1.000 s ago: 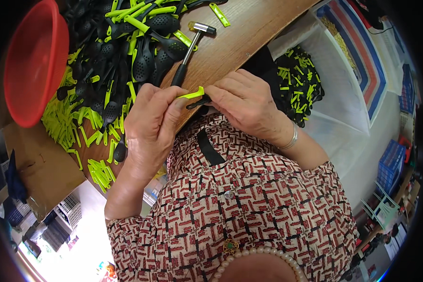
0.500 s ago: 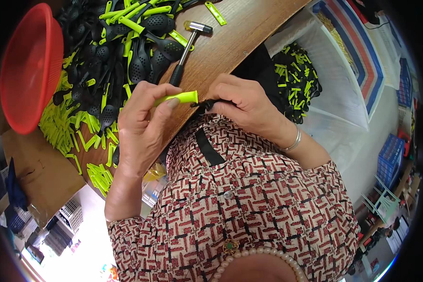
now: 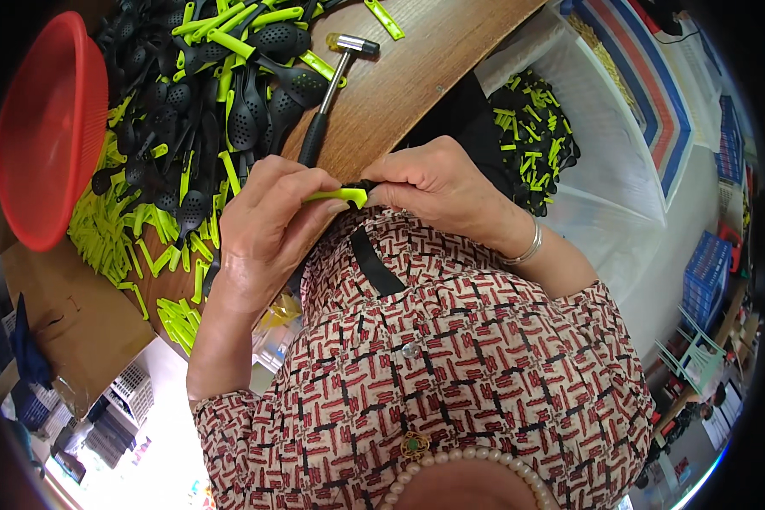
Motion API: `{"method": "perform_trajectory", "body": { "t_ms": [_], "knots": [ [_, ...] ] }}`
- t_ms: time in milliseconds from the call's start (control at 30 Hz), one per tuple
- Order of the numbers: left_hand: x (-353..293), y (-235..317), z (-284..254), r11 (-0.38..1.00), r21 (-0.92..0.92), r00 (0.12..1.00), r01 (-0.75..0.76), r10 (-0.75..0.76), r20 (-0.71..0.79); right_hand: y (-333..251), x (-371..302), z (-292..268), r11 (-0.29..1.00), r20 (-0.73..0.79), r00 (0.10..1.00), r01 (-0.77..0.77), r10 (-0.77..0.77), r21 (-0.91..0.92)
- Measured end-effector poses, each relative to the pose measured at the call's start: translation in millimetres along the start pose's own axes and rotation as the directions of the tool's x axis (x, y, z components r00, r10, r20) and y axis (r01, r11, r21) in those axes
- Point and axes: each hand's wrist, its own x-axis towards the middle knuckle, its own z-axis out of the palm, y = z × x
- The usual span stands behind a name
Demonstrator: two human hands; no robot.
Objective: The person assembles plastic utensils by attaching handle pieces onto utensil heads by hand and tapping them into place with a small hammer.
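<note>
My left hand (image 3: 268,212) pinches a bright green plastic handle (image 3: 355,196) between thumb and fingers, above the table's front edge. Its open end points toward my right hand (image 3: 442,183). Those right fingers are closed on a small black piece (image 3: 366,184), mostly hidden, right against the green handle; I cannot tell whether it is inside it. Just beyond my left fingers lies a hammer (image 3: 316,127) with a black grip and metal head. Black slotted spoons (image 3: 242,123), some with green handles, are heaped past my left hand, beside loose green handles (image 3: 102,242).
A red plastic basin (image 3: 51,136) leans at the far left. A cardboard box (image 3: 72,314) is below it. Right of the wooden table (image 3: 433,51), a large white sack (image 3: 608,178) holds black and green pieces (image 3: 531,136). Blue boxes (image 3: 707,268) are stacked at the right.
My hands have come closer together. The green handle has tilted and dropped slightly toward me, and the black piece now shows less between my fingers.
</note>
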Motion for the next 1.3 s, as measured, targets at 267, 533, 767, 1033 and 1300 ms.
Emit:
{"method": "perform_trajectory", "body": {
  "t_ms": [267, 533, 767, 1033, 1300],
  "knots": [
    [0, -8, 3, 0.995, 0.036, 0.995, -0.098, 0.097, 0.022, 5, 2, 2, 0.988, 0.018, 1.000, -0.011, 0.008, 0.156],
    [11, -1, 10, 0.957, 0.263, 0.992, -0.124, 0.113, 0.058, 4, 6, 8, 0.921, -0.153, 0.950, 0.210, -0.272, -0.328],
    [3, 0, 8, 0.979, 0.189, 0.993, -0.073, 0.055, 0.101, 4, 3, -1, 0.999, -0.011, 0.999, 0.052, -0.052, 0.002],
    [11, 3, -9, 0.872, 0.275, 0.897, -0.405, 0.321, 0.304, 6, 3, -12, 0.735, 0.390, 0.879, -0.454, 0.276, 0.504],
    [21, 6, 8, 0.960, 0.204, 0.963, -0.192, 0.143, 0.230, 5, -2, -5, 0.992, 0.051, 0.997, -0.055, 0.049, 0.117]
  ]
}}
